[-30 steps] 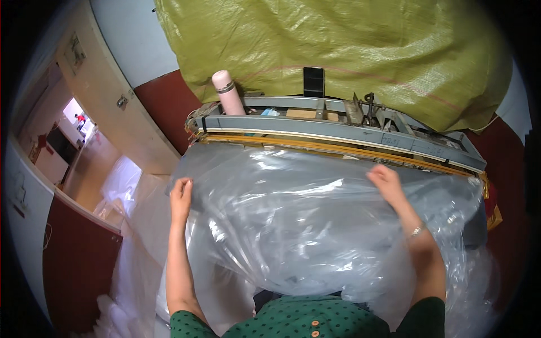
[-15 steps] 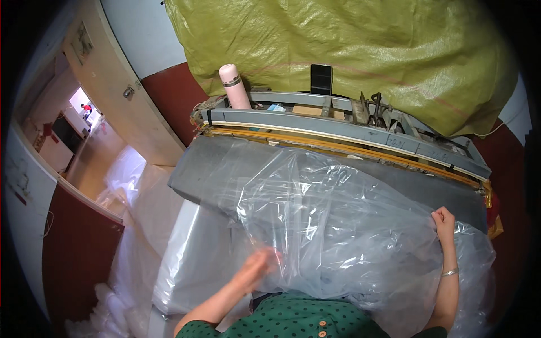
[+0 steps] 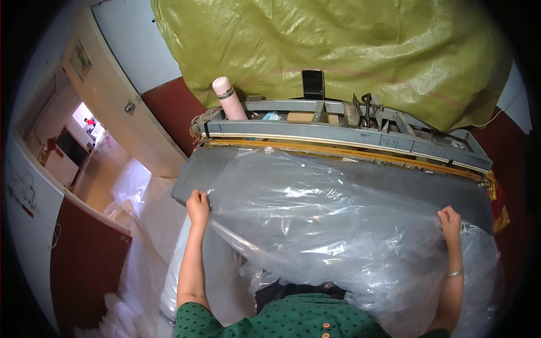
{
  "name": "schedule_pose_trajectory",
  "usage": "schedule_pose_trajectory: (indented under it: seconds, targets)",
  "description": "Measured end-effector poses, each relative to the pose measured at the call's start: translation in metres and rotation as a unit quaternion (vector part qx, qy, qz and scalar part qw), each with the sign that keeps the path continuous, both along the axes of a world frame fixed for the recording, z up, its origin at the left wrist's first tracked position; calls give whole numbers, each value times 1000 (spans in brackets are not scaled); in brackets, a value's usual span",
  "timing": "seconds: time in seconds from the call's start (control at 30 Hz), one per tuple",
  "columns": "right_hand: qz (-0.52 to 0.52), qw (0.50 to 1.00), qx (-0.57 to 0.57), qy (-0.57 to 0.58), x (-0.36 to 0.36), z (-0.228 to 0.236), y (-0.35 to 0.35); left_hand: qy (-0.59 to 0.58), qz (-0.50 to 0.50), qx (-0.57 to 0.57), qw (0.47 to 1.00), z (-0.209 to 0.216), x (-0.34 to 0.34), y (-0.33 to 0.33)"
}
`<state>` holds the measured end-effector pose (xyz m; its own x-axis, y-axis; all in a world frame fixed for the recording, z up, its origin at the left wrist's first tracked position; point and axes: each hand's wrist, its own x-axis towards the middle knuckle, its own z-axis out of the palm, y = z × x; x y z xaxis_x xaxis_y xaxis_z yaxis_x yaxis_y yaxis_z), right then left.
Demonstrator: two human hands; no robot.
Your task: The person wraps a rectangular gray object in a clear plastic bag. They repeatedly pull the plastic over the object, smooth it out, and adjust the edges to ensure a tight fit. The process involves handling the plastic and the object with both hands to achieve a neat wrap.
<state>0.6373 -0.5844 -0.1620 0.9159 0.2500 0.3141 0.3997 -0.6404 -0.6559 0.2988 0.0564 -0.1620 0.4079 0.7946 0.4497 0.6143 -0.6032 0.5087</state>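
Note:
A sheet of clear plastic film (image 3: 315, 208) is stretched between my two hands, wrinkled and shiny, over a dark grey padded work surface (image 3: 406, 188). My left hand (image 3: 198, 207) pinches the film's left edge near the left end of that surface. At the right, my right hand (image 3: 449, 219) grips the other side with closed fingers, and loose film hangs down past its wrist. The film's near part sags toward my body and bunches in front of my green dotted shirt.
Behind the surface runs a grey metal frame (image 3: 344, 135) with an orange-yellow strip (image 3: 315, 149). A pink bottle (image 3: 230, 100), a dark phone (image 3: 313, 84) and a metal clamp (image 3: 367, 110) are there. More plastic (image 3: 135, 253) heaps at left near an open door (image 3: 127, 96).
My left hand has moved up and left from near my body, and is now closed on the film, pulling it out flatter. My right hand stays nearly in place.

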Motion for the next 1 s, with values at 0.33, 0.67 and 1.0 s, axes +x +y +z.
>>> schedule_pose_trajectory:
  seconds: [0.33, 0.67, 1.0]
  targets:
    - [-9, 1000, -2, -22, -5, -1, -2, 166, -348, 88, 918, -8, 97, -36]
    - [-9, 1000, -3, 14, -10, 5, -14, 234, -349, 70, 905, -4, 118, -30]
    - [-57, 995, -3, 87, -48, 5, -109, 246, -426, 60, 869, 4, 98, -94]
